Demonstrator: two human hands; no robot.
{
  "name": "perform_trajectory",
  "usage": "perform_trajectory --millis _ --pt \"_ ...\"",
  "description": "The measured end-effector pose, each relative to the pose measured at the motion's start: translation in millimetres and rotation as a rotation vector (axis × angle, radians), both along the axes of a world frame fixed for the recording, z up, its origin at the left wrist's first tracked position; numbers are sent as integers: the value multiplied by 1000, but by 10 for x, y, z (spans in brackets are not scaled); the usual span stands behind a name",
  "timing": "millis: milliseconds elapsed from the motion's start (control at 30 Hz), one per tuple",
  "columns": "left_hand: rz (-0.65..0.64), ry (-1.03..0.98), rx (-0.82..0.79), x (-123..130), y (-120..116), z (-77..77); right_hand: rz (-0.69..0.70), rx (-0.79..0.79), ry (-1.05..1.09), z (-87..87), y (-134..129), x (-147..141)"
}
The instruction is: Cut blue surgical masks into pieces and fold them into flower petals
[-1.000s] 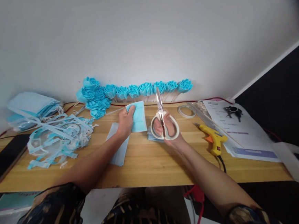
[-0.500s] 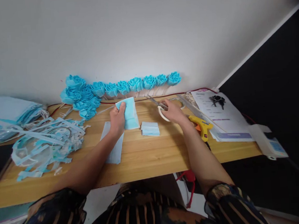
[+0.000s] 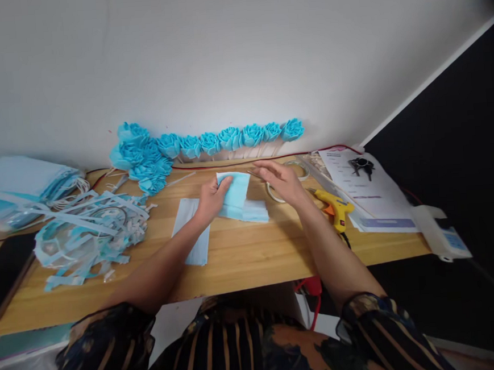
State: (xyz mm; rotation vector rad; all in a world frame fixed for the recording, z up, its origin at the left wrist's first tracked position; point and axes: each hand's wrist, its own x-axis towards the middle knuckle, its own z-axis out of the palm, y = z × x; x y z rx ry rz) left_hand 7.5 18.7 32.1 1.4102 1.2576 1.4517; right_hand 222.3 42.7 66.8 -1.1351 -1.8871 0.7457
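My left hand (image 3: 213, 202) pinches a piece of blue mask fabric (image 3: 236, 190), thumb on top, held above the table. Just beyond its lower right corner lies a small stack of cut pale-blue pieces (image 3: 256, 211), partly covered by it. My right hand (image 3: 281, 180) is right of the fabric, fingers stretched out and apart from it. Under that hand is a pair of scissors with white handles (image 3: 273, 194), mostly hidden by the hand. A flat stack of pleated pale-blue mask sheets (image 3: 198, 248) rests under my left wrist.
Blue fabric flowers (image 3: 230, 139) line the wall. Left are a heap of cut strips (image 3: 92, 234), a pile of masks (image 3: 24, 182) and a phone (image 3: 6, 275). Right are a yellow glue gun (image 3: 336, 206), a tape roll (image 3: 301, 169), papers (image 3: 363, 198) and keys (image 3: 362, 166).
My right hand has let go of the scissors, leaving them on the table. My left hand has brought the fabric right and down, over the small stack's edge.
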Motion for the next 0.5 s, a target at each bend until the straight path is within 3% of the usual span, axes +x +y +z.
perform_trajectory --millis 100,200,333,500 --pt "-77 80 31 17 -14 2 162 -43 -2 113 -67 -158" --pt "-109 124 28 28 -21 7 198 -62 -43 215 -72 -252" --pt "-132 51 18 7 4 42 127 -61 66 214 25 -285" --pt "-113 -146 -91 -54 82 53 -40 -118 424 2 131 -270"
